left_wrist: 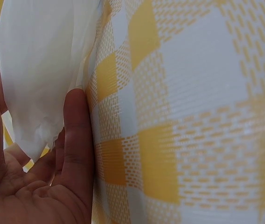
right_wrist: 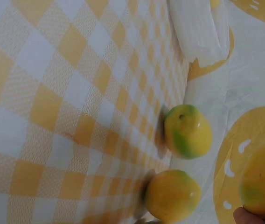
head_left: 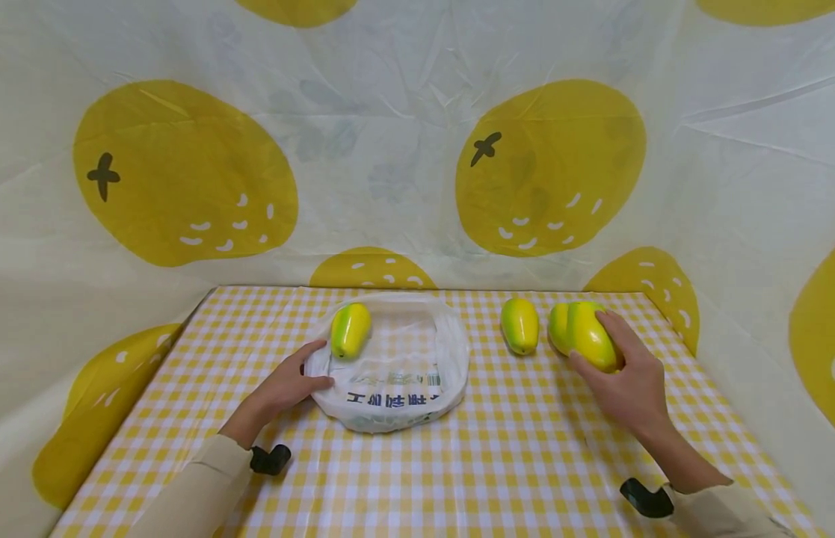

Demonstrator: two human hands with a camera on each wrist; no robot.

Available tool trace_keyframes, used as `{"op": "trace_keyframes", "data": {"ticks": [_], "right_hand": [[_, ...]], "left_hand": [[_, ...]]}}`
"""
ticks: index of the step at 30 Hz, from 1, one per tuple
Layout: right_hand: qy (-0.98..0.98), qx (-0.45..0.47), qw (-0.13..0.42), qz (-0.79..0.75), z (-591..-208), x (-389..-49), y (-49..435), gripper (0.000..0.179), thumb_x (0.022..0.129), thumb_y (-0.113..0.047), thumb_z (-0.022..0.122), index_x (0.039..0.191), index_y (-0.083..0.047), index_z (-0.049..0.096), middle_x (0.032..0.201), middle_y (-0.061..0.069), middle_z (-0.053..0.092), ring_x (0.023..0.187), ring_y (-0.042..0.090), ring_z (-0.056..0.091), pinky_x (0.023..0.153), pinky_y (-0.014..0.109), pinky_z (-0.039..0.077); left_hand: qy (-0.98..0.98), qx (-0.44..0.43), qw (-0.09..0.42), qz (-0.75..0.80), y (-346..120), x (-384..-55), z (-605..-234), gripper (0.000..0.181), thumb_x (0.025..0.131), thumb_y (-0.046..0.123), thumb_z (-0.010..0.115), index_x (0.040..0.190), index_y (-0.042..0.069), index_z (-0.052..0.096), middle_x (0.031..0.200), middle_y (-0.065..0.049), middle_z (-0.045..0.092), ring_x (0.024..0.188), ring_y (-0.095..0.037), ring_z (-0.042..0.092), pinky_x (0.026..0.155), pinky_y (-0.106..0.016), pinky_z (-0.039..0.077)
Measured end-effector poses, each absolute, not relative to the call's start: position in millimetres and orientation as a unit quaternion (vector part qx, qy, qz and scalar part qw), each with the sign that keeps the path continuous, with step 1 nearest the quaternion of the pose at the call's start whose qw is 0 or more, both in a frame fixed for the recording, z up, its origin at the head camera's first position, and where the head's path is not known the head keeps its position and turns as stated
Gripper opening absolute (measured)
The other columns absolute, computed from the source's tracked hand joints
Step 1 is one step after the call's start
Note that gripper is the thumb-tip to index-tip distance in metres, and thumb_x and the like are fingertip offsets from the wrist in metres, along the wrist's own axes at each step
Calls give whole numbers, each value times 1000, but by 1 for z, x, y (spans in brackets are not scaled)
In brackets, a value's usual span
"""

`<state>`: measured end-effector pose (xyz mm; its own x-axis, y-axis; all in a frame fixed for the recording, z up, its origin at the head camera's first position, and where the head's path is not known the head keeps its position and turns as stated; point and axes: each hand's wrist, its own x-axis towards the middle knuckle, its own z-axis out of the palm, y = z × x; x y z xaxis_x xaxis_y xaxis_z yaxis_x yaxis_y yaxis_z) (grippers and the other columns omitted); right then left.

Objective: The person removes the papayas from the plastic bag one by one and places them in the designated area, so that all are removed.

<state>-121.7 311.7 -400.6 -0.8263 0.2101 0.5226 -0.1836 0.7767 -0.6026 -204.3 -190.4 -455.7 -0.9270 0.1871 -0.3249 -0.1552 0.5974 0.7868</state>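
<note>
A white plastic bag [head_left: 455, 359] lies with its mouth spread into a wide ring, and one yellow-green papaya [head_left: 350, 331] rests inside at the left. My left hand [head_left: 282, 387] holds the bag's left side, with the thumb and fingers on either side of the plastic [left_wrist: 39, 70]. At the right, my right hand [head_left: 629, 385] grips a papaya [head_left: 590, 340] between thumb and fingers, raised off the table in the right wrist view. Just behind it, partly hidden, sits another papaya [head_left: 557, 327]. One more papaya [head_left: 520, 326] stands between that one and the bag.
A yellow-and-white checked cloth [head_left: 511, 456] covers the table. Behind it hangs a pale curtain [head_left: 377, 149] printed with big yellow fruit. Dark bands [head_left: 270, 459] circle both wrists at the sleeve ends.
</note>
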Motion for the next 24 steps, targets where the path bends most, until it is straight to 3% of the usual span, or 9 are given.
{"op": "trace_keyframes", "data": {"ticks": [5, 8, 10, 15, 19, 24], "right_hand": [[-895, -12, 302, 328, -401, -120, 318, 73, 83, -15, 85, 150, -19, 58, 150, 13, 60, 107, -9, 50, 81, 2, 33], [-894, -12, 305, 328, -401, -119, 320, 72, 82, -15, 85, 150, -18, 58, 149, 14, 61, 104, -18, 42, 81, 2, 33], [-895, -13, 302, 327, -401, -118, 321, 73, 83, -16, 85, 151, -18, 57, 151, 15, 59, 109, -8, 50, 82, 1, 32], [-899, -13, 289, 328, -402, -116, 324, 74, 85, -17, 83, 153, -16, 54, 155, 20, 54, 120, 38, 59, 84, -2, 29], [-899, -13, 285, 332, -402, -114, 325, 74, 85, -16, 84, 153, -15, 54, 157, 22, 52, 129, 50, 57, 85, -3, 27], [-899, -9, 289, 330, -407, -112, 328, 74, 83, -14, 85, 151, -13, 56, 156, 22, 53, 127, 51, 57, 84, -2, 28]], "left_hand": [[872, 9, 191, 450, -191, -205, -456, 86, 96, 30, 73, 166, 17, 25, 172, -22, 24, 158, -45, 24, 125, -66, 23], [871, 12, 191, 453, -191, -205, -457, 86, 96, 29, 73, 166, 17, 25, 172, -22, 23, 158, -45, 23, 126, -66, 23], [870, 14, 192, 455, -191, -206, -457, 86, 96, 29, 73, 166, 17, 25, 172, -22, 23, 158, -45, 22, 126, -67, 22], [871, 11, 194, 451, -191, -205, -457, 86, 96, 30, 73, 166, 17, 25, 172, -22, 23, 158, -45, 22, 126, -67, 22], [872, 5, 197, 448, -190, -205, -456, 87, 96, 32, 73, 166, 18, 25, 172, -21, 23, 158, -45, 23, 125, -67, 22], [871, 5, 198, 449, -190, -205, -456, 87, 96, 32, 73, 166, 18, 25, 173, -21, 22, 158, -45, 22, 126, -67, 22]]}}
